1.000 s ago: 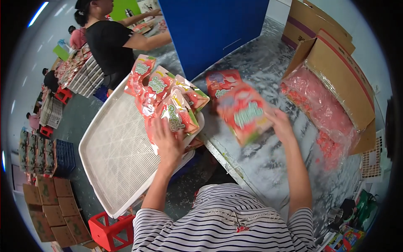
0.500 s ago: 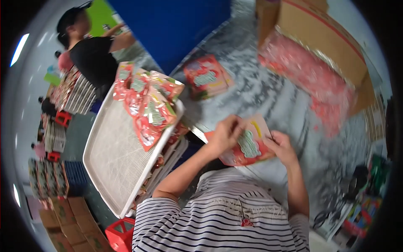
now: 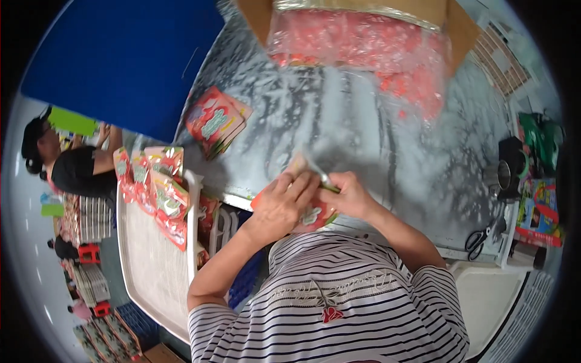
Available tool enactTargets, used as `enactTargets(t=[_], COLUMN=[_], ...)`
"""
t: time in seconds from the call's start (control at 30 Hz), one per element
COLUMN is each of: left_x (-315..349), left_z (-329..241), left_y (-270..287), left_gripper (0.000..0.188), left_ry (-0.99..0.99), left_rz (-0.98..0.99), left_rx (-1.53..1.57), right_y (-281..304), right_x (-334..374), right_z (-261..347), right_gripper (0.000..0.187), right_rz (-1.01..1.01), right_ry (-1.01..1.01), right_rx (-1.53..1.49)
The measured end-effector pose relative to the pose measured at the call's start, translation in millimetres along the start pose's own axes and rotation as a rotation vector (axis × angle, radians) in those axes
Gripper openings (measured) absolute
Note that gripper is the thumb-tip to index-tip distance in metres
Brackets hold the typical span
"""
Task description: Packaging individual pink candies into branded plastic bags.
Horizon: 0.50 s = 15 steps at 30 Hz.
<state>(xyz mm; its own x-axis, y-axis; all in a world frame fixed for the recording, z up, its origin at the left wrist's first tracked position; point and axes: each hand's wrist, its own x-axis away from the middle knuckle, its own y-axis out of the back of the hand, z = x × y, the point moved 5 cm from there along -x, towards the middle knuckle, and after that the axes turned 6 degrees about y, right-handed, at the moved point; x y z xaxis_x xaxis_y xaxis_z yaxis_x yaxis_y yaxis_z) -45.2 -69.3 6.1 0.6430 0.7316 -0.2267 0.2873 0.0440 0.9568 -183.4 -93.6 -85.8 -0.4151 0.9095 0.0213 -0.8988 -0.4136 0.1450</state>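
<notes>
Both hands, left hand (image 3: pixel 279 206) and right hand (image 3: pixel 353 195), clasp one red packet (image 3: pixel 313 215); one packet stack (image 3: pixel 215 121) lies beyond it on the table (image 3: pixel 363 139).

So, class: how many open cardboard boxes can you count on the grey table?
1: the cardboard box sits at the table's far edge, holding a clear bag of red packets. Others may lie out of view.

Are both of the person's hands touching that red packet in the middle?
Touching. The head view shows the left hand lying over the red packet and the right hand gripping its upper edge, with no gap at either.
</notes>
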Motion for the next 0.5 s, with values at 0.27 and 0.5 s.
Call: enactTargets(t=[0.27, 0.5], left_x=[4.5, 10.1], left_z=[-4.0, -9.1], left_y=[16.8, 10.7], left_gripper=[0.033, 0.022], left_ry=[-0.037, 0.036], left_rz=[0.160, 0.207], left_rx=[0.104, 0.277], right_y=[-11.0, -13.5], right_x=[15.1, 30.7], right_z=[23.9, 36.3], right_gripper=[0.032, 0.039], right_rz=[0.042, -0.022], right_ry=[0.223, 0.233], right_rx=[0.242, 0.146])
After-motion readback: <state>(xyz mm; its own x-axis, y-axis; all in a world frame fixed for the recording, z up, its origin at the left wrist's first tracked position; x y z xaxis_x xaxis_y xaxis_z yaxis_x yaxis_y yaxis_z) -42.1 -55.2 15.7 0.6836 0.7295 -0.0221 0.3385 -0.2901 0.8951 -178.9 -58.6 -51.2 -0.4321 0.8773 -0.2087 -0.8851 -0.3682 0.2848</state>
